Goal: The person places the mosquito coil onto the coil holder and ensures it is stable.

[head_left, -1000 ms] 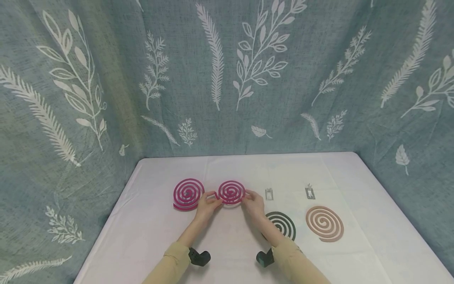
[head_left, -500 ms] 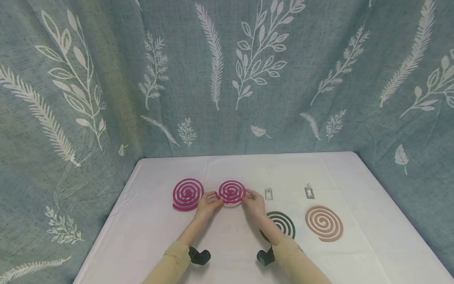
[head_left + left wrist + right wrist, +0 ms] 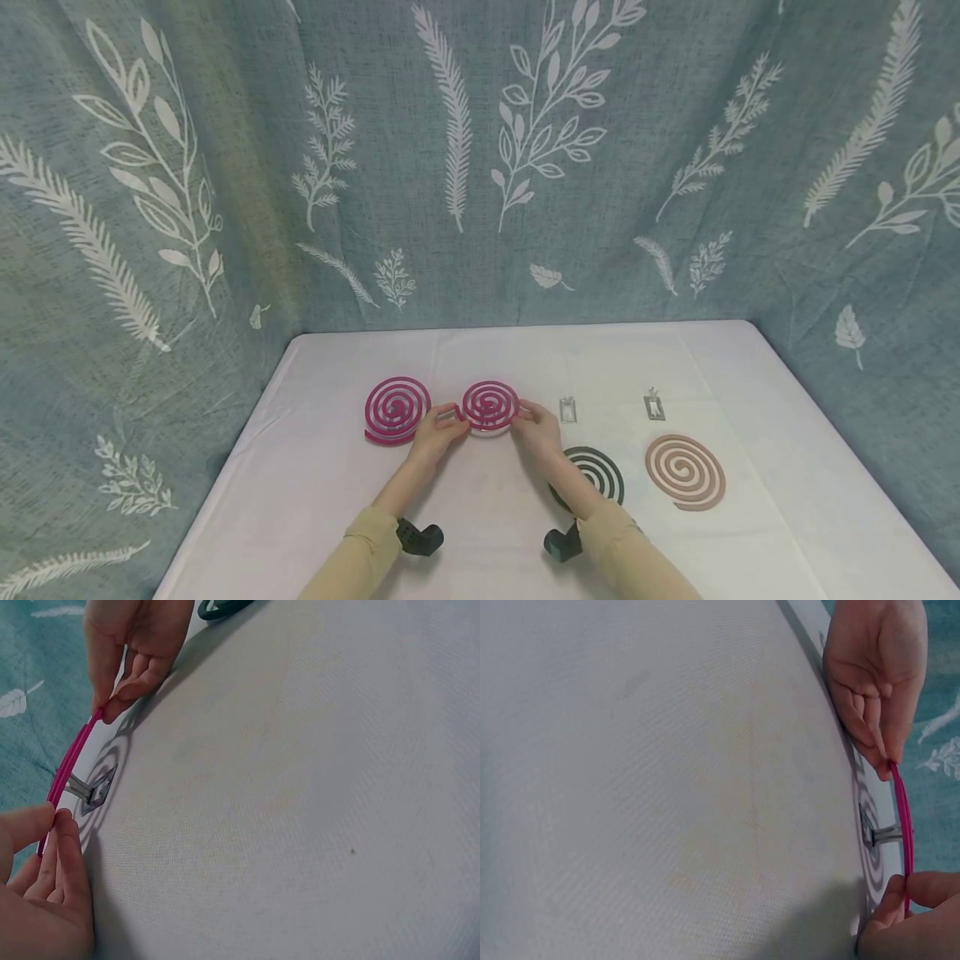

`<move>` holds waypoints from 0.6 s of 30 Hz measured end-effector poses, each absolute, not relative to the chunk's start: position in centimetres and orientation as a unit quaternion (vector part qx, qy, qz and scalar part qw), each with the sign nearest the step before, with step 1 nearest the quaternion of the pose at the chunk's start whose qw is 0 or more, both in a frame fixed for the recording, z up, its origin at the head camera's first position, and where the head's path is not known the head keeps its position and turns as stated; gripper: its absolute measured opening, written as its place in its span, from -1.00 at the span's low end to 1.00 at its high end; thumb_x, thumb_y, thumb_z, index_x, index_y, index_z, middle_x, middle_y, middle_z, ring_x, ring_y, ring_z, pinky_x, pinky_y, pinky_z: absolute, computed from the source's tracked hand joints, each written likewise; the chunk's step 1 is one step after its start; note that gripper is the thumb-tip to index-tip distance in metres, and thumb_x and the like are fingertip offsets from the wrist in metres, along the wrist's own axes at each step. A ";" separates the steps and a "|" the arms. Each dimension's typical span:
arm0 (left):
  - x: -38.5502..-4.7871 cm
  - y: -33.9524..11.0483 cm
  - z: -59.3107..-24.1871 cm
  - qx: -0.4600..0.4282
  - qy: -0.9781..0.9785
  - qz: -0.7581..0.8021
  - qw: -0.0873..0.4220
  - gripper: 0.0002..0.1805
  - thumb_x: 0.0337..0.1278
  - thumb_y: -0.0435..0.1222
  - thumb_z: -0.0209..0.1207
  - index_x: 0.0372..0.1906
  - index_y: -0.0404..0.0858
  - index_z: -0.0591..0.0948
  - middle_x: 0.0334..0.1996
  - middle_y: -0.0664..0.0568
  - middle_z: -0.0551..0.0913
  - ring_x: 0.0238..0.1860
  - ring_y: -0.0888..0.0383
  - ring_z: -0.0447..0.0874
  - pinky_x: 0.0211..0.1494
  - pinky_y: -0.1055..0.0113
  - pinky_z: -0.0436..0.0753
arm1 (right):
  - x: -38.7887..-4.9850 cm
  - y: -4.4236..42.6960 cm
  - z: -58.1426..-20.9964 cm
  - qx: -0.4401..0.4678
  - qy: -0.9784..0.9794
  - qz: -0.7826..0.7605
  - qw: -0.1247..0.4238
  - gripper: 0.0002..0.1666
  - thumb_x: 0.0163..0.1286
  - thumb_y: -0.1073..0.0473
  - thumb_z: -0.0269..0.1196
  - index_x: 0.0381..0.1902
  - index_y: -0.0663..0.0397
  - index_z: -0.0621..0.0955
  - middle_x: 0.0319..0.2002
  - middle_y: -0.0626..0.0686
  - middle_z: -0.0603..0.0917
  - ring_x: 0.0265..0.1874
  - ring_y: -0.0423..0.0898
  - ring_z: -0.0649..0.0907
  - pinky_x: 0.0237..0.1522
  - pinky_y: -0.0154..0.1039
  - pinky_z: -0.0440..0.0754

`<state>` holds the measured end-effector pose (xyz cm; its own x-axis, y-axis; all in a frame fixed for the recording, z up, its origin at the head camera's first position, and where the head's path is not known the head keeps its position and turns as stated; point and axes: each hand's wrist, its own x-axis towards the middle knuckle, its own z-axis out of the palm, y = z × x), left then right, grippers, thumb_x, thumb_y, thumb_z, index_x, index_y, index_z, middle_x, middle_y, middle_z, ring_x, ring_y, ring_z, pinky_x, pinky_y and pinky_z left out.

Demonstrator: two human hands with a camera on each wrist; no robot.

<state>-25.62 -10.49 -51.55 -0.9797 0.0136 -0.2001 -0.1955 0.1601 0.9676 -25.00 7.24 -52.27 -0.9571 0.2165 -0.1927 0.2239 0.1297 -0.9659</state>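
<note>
Now, mid-frame: left hand (image 3: 436, 434), right hand (image 3: 540, 432) pinch a magenta mosquito coil (image 3: 489, 406) at opposite edges, likely for balance over the metal stand (image 3: 79, 787).

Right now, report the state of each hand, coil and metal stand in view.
Left hand: pinches the held magenta coil.
Right hand: pinches the same coil.
Held magenta coil: raised off the table.
Stand beneath: prong raised.
Other magenta coil: unheld.
Dark green coil: unheld, partly hidden by the right forearm.
Tan coil: unheld, flat on the table.
Stand by right hand: bare.
Rightmost stand: bare.
</note>
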 end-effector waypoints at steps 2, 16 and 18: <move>-25.7 -10.5 -51.6 -0.062 0.754 0.649 0.083 -0.44 0.13 -0.35 0.21 0.23 -0.43 0.36 0.01 -0.33 0.57 0.01 -0.05 0.59 0.18 0.10 0.54 | -25.0 7.2 -52.2 0.148 0.751 -0.643 0.004 -0.49 0.28 0.34 0.15 0.21 0.30 0.45 -0.04 0.28 0.63 -0.09 0.05 0.64 -0.01 -0.15 0.61; -25.7 -10.6 -51.7 -0.057 0.753 0.650 0.086 -0.45 0.17 -0.35 0.18 0.25 -0.41 0.36 0.00 -0.33 0.59 -0.12 0.12 0.64 0.20 0.07 0.53 | -24.9 7.4 -52.1 0.144 0.751 -0.644 0.015 -0.45 0.28 0.33 0.15 0.25 0.24 0.43 -0.10 0.23 0.64 -0.18 -0.06 0.62 -0.07 -0.23 0.61; -25.6 -10.6 -51.5 -0.058 0.754 0.649 0.086 -0.45 0.17 -0.35 0.19 0.25 -0.41 0.36 0.00 -0.32 0.59 -0.11 0.11 0.64 0.20 0.07 0.52 | -24.9 7.5 -52.1 0.143 0.751 -0.644 0.015 -0.45 0.28 0.33 0.15 0.25 0.24 0.43 -0.10 0.23 0.64 -0.19 -0.07 0.62 -0.08 -0.24 0.61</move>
<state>-25.62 -10.59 -51.49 -0.9786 0.0247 -0.2042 -0.1982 0.1521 0.9683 -24.94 7.49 -52.10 -0.9586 0.1960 -0.2067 0.2342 0.1294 -0.9635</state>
